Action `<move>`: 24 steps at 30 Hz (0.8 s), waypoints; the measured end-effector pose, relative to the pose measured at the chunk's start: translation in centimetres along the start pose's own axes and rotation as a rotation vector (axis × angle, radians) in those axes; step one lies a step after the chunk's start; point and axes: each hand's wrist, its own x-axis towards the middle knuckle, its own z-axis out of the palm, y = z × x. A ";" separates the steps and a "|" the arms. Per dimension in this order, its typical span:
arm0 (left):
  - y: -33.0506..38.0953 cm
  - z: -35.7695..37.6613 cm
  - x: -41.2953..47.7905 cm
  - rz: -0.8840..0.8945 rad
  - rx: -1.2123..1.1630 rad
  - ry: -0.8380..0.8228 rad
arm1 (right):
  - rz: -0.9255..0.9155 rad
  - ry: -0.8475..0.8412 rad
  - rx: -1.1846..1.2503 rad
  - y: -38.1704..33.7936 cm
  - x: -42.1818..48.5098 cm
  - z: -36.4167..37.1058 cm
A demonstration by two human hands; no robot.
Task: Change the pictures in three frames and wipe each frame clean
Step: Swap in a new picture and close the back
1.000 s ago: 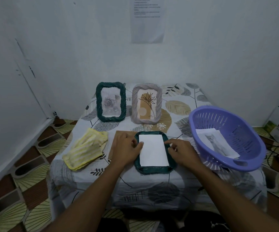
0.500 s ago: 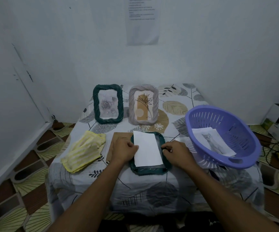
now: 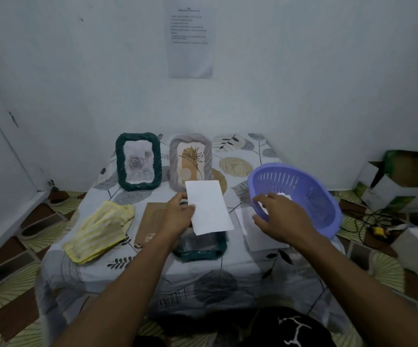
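Left hand (image 3: 177, 216) pinches white sheet (image 3: 209, 207), raised over flat green frame (image 3: 200, 249). Right hand (image 3: 280, 219), fingers spread, hovers by purple basket (image 3: 310, 196).

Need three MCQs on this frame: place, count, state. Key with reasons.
1. Where does the yellow cloth lie? A) in the basket B) on the table, left of the brown board C) on the floor
2. How many frames stand upright at the back? A) one B) two C) three
3. The left hand: A) holds a white sheet B) lies flat, empty C) grips the cloth
1 B: it lies beside the board; 2 B: a dark green frame and a grey frame stand; 3 A: fingers pinch the sheet's edge.
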 end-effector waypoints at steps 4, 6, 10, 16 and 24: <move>0.1 3.4 -0.1 -0.055 0.026 -0.122 | 0.029 -0.046 0.071 2.6 -2.0 -0.1; 0.2 5.3 -0.2 -0.053 0.062 -0.167 | 0.017 0.026 0.107 3.2 -2.2 -0.6; 0.4 8.9 0.3 -0.047 0.139 -0.227 | 0.049 0.192 0.230 4.2 -1.5 -2.3; 0.0 12.4 0.6 0.031 0.430 -0.202 | 0.032 0.152 0.285 3.5 -1.3 -1.7; -1.1 11.4 1.9 0.057 0.564 -0.213 | 0.018 0.077 0.241 1.4 -1.3 0.7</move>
